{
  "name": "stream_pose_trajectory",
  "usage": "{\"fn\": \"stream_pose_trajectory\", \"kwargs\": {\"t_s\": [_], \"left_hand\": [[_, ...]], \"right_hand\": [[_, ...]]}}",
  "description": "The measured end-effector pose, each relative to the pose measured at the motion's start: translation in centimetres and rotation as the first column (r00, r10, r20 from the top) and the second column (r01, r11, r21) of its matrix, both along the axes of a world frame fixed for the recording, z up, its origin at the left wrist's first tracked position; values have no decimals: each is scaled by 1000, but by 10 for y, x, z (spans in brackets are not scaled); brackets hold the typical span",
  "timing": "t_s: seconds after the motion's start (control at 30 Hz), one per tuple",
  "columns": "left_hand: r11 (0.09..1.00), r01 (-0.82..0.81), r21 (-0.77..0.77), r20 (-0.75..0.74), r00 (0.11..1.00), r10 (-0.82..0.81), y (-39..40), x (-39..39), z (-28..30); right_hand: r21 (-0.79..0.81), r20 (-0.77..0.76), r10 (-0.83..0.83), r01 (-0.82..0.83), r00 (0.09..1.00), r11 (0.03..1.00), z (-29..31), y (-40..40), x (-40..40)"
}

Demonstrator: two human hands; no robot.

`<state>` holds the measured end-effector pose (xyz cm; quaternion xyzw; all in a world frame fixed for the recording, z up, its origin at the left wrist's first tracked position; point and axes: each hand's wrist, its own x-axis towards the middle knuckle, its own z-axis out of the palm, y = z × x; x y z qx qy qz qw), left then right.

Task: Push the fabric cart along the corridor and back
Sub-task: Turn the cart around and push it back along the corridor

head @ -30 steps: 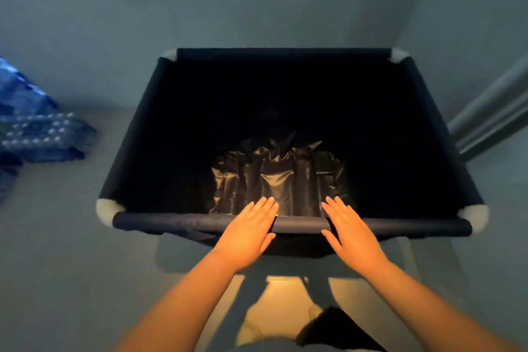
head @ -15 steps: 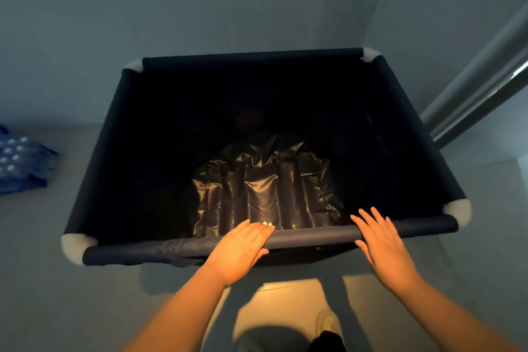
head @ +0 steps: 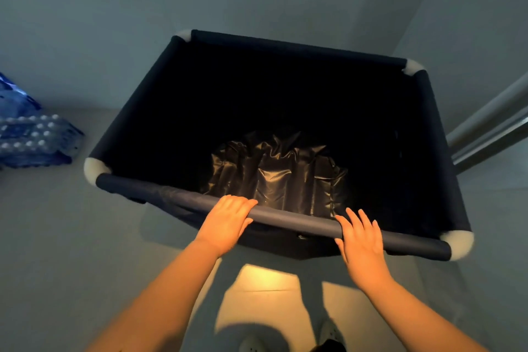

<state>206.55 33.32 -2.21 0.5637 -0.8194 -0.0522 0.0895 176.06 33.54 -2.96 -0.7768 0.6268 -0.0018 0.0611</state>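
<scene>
The fabric cart (head: 137,111) is a dark navy bin with white corner caps, standing on the floor right in front of me. It sits askew, its near rail (head: 297,220) sloping down to the right. My left hand (head: 228,218) grips that rail left of its middle, fingers curled over the top and thumb beneath. My right hand (head: 363,240) rests on the rail further right, with its fingers straight and spread. A crumpled black plastic bag (head: 274,171) lies at the bottom of the cart.
Shrink-wrapped packs of water bottles (head: 31,137) lie on the floor at the left. A grey wall stands just beyond the cart's far side. A metal door frame (head: 485,134) runs diagonally at the right. My shoes (head: 254,344) show at the bottom edge.
The cart has swung round in view, so its near rail now slopes down to the right. My left hand's fingers have curled over the rail. The bottle packs are further into view at the left.
</scene>
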Motion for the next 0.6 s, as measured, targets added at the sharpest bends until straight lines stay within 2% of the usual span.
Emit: {"fn": "stream_pose_trajectory", "kwargs": {"t_s": [0.3,0.6], "left_hand": [[999,-18,26,123,992,15,-28,53,-1],[999,-40,-12,138,990,41,-39,88,-3]], "right_hand": [[47,-18,15,-14,1000,999,-6,-12,56],[36,-6,32,-31,999,999,-5,-21,93]]}}
